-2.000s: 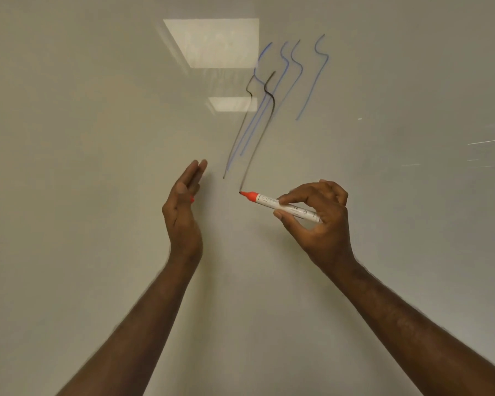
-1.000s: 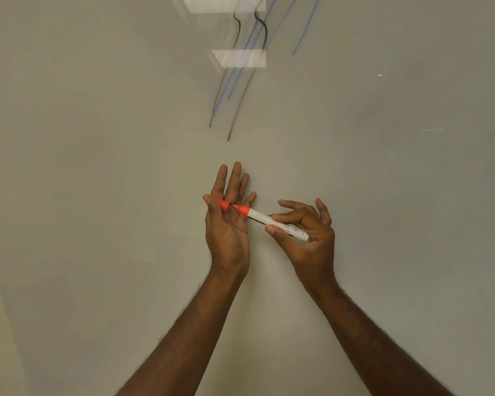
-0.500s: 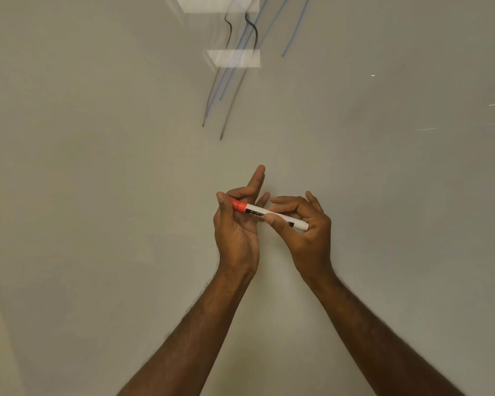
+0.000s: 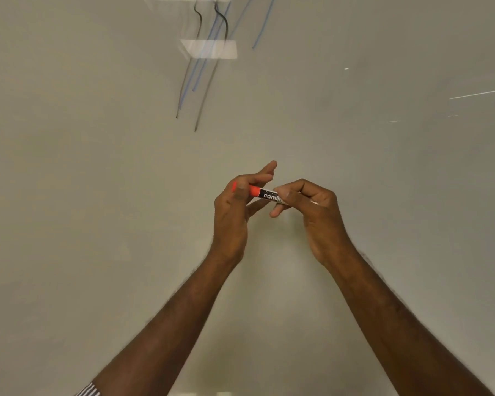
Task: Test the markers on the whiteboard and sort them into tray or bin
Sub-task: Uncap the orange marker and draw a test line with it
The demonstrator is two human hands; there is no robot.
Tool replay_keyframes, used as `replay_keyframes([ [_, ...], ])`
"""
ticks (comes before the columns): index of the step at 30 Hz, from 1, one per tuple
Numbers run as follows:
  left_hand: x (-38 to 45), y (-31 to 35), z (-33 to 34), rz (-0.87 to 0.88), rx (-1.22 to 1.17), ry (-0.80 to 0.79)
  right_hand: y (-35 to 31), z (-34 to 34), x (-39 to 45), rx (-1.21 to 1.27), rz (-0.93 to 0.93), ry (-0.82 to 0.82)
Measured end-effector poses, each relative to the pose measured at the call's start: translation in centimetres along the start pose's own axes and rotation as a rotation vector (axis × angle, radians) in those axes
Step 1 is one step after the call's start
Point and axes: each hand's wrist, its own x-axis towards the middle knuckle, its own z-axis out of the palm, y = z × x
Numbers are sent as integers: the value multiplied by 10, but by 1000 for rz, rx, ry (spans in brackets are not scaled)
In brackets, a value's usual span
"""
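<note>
A white marker [image 4: 266,194] with a red cap end and a black label lies level between both hands, in front of the whiteboard [image 4: 97,195]. My left hand [image 4: 235,212] pinches its red cap end with thumb and fingers, the index finger sticking up. My right hand [image 4: 312,210] grips the white barrel from the right and hides most of it. Neither the tray nor the bin shows.
Blue and dark test strokes [image 4: 203,67] run down the top middle of the whiteboard. Ceiling lights reflect there as pale rectangles [image 4: 212,48]. Faint streaks mark the board's right side [image 4: 480,93].
The marker left the board and came down to chest height. My left hand brought the red cap onto its tip and now pinches it there. The view tilted down.
</note>
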Motion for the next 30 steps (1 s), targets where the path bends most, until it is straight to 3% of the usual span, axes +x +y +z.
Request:
replay_keyframes([
  [7,-13,-24,-2,-331,140,-163,1,-58,-24,-230,67,-16],
  [14,-49,-69,17,-431,110,-261,27,-97,-68,-354,187,-49],
  [25,-142,-153,47,-478,326,-437,89,-158,-170,-630,338,-139],
  [30,-190,-196,56,-534,410,-556,121,-181,-219,-732,507,-143],
])
